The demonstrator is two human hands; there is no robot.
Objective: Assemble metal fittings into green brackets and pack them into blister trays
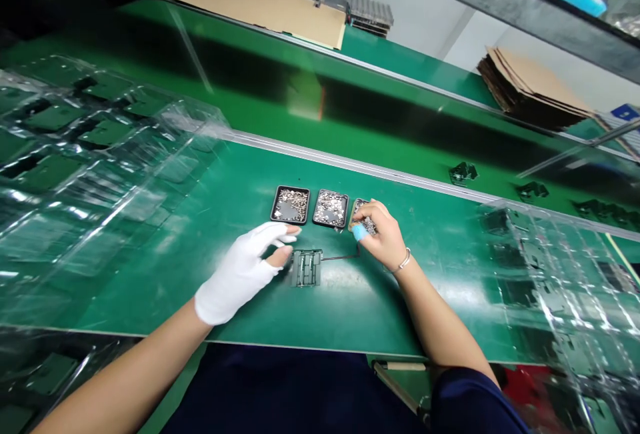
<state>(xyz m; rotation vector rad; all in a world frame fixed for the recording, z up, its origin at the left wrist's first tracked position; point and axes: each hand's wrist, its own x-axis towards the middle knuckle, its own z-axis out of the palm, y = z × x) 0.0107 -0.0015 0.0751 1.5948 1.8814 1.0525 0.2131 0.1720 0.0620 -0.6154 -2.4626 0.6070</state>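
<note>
My left hand [245,271], in a white glove with bare fingertips, is just left of a green plastic part [307,268], its thumb and fingers apart. A dark wire runs right from that part. Over the rightmost small tray, my right hand [381,234] has its fingers bent down among small metal pieces [369,223]; a blue wrap covers one fingertip. Whether it pinches a piece is too small to tell. Two more black trays of metal pieces, the left tray [273,208] and the middle tray [330,223], sit beside it.
Clear plastic trays with green parts stand at the left [90,147] and right [565,301]. A metal rail [350,164] crosses behind the small trays. Beyond it lie dark green parts [463,173] and stacked cardboard [535,87].
</note>
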